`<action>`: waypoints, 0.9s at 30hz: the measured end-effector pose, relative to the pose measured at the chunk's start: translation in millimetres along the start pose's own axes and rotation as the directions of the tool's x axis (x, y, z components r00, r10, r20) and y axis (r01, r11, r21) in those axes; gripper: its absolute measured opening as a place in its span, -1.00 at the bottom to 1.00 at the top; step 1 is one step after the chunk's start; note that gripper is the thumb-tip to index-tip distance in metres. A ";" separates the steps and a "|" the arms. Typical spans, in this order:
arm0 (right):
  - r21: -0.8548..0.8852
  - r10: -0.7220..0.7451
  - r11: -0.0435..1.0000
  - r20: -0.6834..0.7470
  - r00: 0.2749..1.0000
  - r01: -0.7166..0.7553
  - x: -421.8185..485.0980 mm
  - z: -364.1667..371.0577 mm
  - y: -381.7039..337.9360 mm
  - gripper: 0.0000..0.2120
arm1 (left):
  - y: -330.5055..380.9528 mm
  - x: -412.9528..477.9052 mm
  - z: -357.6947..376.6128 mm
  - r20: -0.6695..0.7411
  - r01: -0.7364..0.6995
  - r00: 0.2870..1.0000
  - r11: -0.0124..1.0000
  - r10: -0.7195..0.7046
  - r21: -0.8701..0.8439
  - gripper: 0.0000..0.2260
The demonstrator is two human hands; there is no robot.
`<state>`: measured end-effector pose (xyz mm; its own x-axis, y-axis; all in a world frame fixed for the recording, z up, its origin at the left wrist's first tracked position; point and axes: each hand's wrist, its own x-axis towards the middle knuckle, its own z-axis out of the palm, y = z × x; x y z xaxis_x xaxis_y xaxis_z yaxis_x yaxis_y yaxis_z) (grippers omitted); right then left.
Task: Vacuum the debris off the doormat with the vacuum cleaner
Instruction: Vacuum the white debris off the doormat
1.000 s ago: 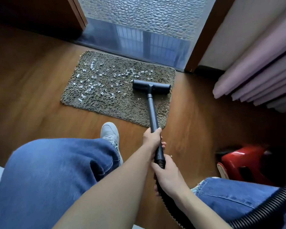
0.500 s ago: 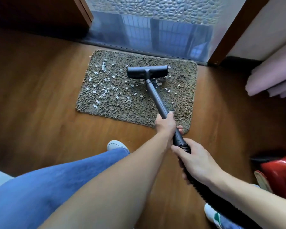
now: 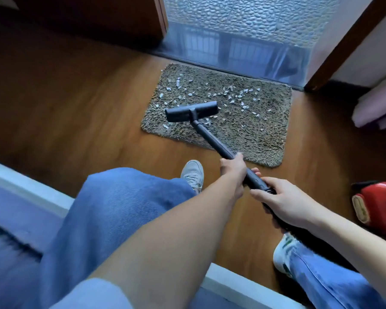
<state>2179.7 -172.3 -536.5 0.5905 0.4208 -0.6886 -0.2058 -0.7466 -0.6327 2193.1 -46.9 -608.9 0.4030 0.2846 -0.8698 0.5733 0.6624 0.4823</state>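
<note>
Gripped the black wand (image 3: 212,139) with the left hand (image 3: 232,170), fingers and thumb curled round the tube, just short of the doormat's (image 3: 254,134) near edge. Clasped the wand's lower end with the right hand (image 3: 281,202) a little behind, farther from the doormat, fingers wrapped over the ribbed cuff (image 3: 268,190). Could not make out the hose beyond it under palm and forearm.

Ran the wand up and leftward over the doormat's near edge to the flat black floor head (image 3: 191,111). Rested that head on the shaggy grey-brown pile in the doormat's near left part, long side roughly along the far edge, slightly tilted.

Saw white scraps of debris (image 3: 178,83) scattered over the doormat's far half, from behind the head out past centre to the right. Saw a few more bits just beside the head's near side.

Planted a grey shoe (image 3: 193,175) on the wooden floor (image 3: 76,112) just off the doormat's near edge, left of the hands. Set a white shoe (image 3: 285,253) with green marks well back from the doormat, to the right. Wore blue jeans (image 3: 112,208).

Found the red vacuum body (image 3: 379,204) well apart from the doormat's near right corner, cut by the frame edge. Noted a pebble-textured glass door (image 3: 243,30) just beyond the doormat's far edge, a brown door frame (image 3: 343,45) past its far right corner, and pale pink curtain folds (image 3: 379,108) farther right.
</note>
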 end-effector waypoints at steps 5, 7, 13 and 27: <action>-0.063 -0.077 0.995 0.040 0.996 0.079 13.5 -12.0 -11.0 -0.80 | 10.2 11.8 -6.1 -0.080 -0.021 0.997 0.999 0.017 -0.050 -0.59; -0.096 -0.085 0.991 0.065 0.994 0.091 21.4 -3.1 -12.6 -0.80 | 10.9 18.7 -14.5 -0.101 -0.024 0.995 0.992 0.012 -0.124 -0.63; -0.110 -0.029 0.993 0.098 0.995 0.040 45.1 32.9 -21.4 -0.95 | 9.3 55.7 -46.7 -0.181 -0.031 0.983 0.969 -0.014 -0.245 -0.84; 0.054 0.036 0.998 0.143 0.989 -0.044 97.9 95.9 -72.6 -0.92 | 60.5 106.6 -99.1 -0.260 -0.064 0.964 0.998 0.057 -0.018 -0.84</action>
<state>2177.6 -27.5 -592.0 0.4647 0.4631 -0.7548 -0.2738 -0.7354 -0.6198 2200.0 92.3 -682.7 0.2354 0.4925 -0.8379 0.5336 0.6550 0.5349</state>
